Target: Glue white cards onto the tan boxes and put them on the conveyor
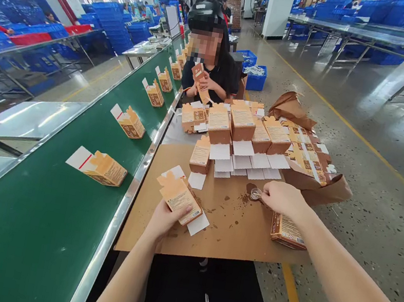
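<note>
My left hand [167, 220] is wrapped round a small brown and tan carton [183, 201], tilted over the cardboard sheet. Its scalloped top flaps and a white flap stand open at the far end, and another white flap sticks out at the near end. Out to the right, my right hand [282, 198] is closed, fingertips pinched at a small pale looped thing [256, 194] over a dark brown patch on the sheet. What exactly it is, I cannot make out. Just below that hand a printed carton [287, 232] lies at the sheet's edge, partly covered by my forearm.
Stacked cartons [244, 122] with white flaps stand ahead, one carton [200, 155] beside them. Flat cartons [305, 153] lie in brown paper at right. Spaced cartons [114, 171] stand on the green conveyor [55, 229] beyond a metal rail. Opposite, a co-worker [214, 80] holds a carton.
</note>
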`<act>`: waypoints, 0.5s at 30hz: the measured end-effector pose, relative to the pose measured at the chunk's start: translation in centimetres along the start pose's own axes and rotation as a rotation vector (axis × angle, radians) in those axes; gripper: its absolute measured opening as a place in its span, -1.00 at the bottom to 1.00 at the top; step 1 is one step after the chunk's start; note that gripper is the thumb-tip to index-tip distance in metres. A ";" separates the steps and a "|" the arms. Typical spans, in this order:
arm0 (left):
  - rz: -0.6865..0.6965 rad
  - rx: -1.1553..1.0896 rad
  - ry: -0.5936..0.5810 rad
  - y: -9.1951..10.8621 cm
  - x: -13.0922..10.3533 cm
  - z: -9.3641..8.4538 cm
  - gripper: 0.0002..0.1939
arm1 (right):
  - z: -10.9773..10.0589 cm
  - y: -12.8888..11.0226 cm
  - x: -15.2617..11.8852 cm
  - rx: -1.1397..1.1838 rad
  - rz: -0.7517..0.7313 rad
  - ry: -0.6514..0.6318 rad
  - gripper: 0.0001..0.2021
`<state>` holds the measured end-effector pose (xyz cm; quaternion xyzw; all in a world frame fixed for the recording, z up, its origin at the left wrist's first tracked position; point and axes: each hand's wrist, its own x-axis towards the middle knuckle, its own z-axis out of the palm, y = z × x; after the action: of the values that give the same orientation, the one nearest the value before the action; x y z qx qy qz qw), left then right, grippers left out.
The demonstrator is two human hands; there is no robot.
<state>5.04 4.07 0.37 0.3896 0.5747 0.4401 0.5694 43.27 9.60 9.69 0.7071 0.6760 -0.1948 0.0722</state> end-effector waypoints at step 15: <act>0.030 0.099 0.013 -0.7 0.0 0.0 -0.11 | 15.7 -12.6 -8.4 0.388 -0.300 0.098 -0.68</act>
<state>5.05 3.88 -0.31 0.4229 0.5935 0.4222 0.5391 28.03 -3.01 0.48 0.6082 0.7258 -0.2949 -0.1275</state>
